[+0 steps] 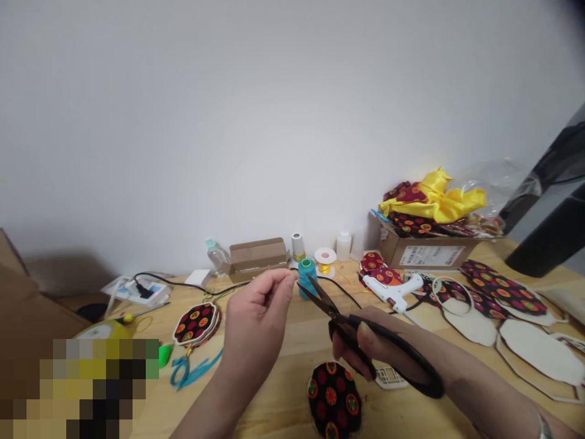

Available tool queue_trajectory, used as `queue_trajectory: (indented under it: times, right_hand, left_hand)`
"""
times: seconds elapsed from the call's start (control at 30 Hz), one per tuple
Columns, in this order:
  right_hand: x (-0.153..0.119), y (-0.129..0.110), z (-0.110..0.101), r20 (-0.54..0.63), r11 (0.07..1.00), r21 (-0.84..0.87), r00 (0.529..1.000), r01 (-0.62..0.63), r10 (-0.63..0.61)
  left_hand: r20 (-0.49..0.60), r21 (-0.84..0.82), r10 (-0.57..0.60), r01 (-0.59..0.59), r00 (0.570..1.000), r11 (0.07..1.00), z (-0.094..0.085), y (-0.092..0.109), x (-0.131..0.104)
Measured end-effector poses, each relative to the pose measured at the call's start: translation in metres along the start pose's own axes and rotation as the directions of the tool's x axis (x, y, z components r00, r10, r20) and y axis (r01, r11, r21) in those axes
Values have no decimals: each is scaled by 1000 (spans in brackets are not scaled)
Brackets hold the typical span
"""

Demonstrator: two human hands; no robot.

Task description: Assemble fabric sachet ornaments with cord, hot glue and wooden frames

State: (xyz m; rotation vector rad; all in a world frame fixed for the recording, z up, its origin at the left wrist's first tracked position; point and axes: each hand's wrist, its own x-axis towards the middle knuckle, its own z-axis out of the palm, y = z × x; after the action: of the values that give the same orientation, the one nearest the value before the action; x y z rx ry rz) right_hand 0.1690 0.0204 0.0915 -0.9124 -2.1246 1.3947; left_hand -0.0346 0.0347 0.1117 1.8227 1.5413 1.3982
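Thumb and fingers of my left hand (261, 314) are pinched together in the middle of the view; whatever is between the fingertips is too small to make out. My right hand (365, 341) holds black-handled scissors (336, 314), their blades parted and pointing up-left toward the left fingertips. Behind the blades stands a teal thread spool (308, 279). Below the hands a dark patterned fabric piece (333, 399) lies on the wooden table (274, 399).
A white glue gun (395, 291) and pale flat shapes (542, 350) lie to the right. Behind them stands a cardboard box (427, 253) heaped with fabric. On the left are stacked patterned pieces (196, 324), blue ribbon (196, 371) and a black cable (183, 284).
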Motion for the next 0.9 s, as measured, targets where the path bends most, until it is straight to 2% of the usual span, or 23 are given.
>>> queue_trajectory:
  times: [0.33,0.63,0.9]
  right_hand:
    - [3,-5,7,-130,998,19,990,-52,54]
    - [8,4,13,-174,989,132,981,-67,90]
    - [9,6,13,-195,974,220,975,-61,105]
  left_hand:
    - [109,46,102,-108,989,993,8,8,-7]
    - [150,23,64,-68,987,997,13,6,-10]
    - [143,23,55,-59,988,998,13,5,-10]
